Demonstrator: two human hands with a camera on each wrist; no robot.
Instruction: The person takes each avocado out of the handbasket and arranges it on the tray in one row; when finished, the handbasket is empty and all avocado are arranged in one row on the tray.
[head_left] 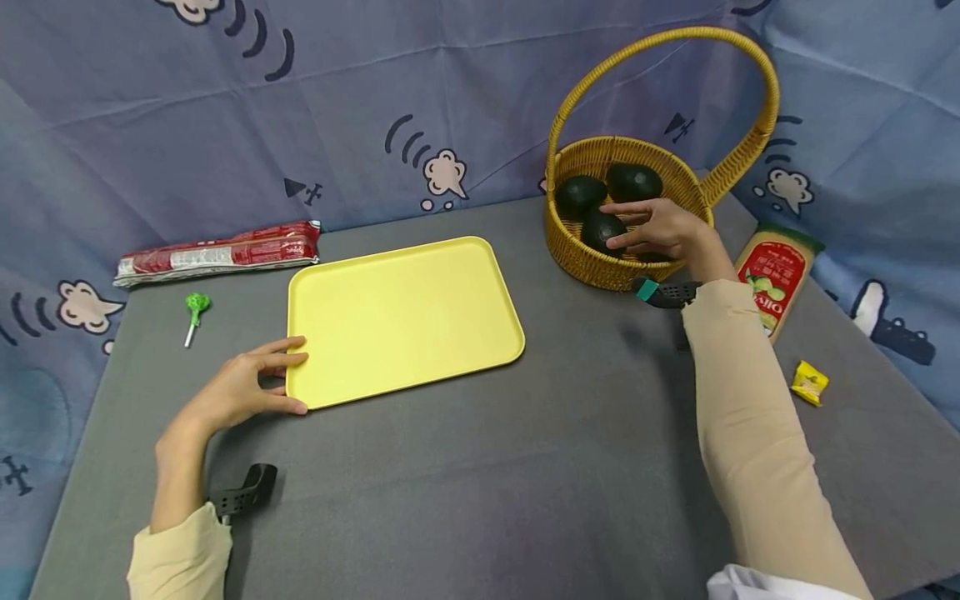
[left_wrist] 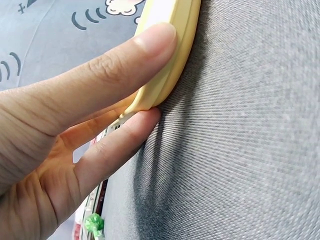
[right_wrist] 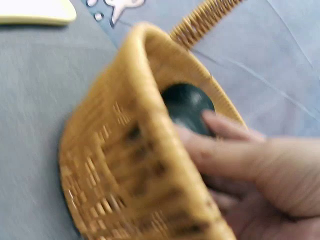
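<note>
My left hand [head_left: 243, 383] holds the left end of a yellow rectangular tray [head_left: 405, 321], which lies flat on the table. In the left wrist view, the thumb is on the tray's rim [left_wrist: 172, 70] and a fingertip touches its underside edge. On the right, a wicker basket [head_left: 588, 260] with a tall arched handle contains several dark green avocados [head_left: 581, 196]. Reaching over its front rim, my right hand [head_left: 663, 229] has its fingers extended beside the nearest avocado [head_left: 600, 231]. The right wrist view is blurred; fingers partly cover an avocado [right_wrist: 185, 105] there.
A long red-and-silver packet [head_left: 221, 254] lies at the back left, with a green lollipop [head_left: 197, 308] in front. Right of the basket are a tan-and-red package [head_left: 776, 271] and a small yellow wrapped sweet [head_left: 810, 383]. A patterned blue cloth [head_left: 360, 100] hangs behind the table.
</note>
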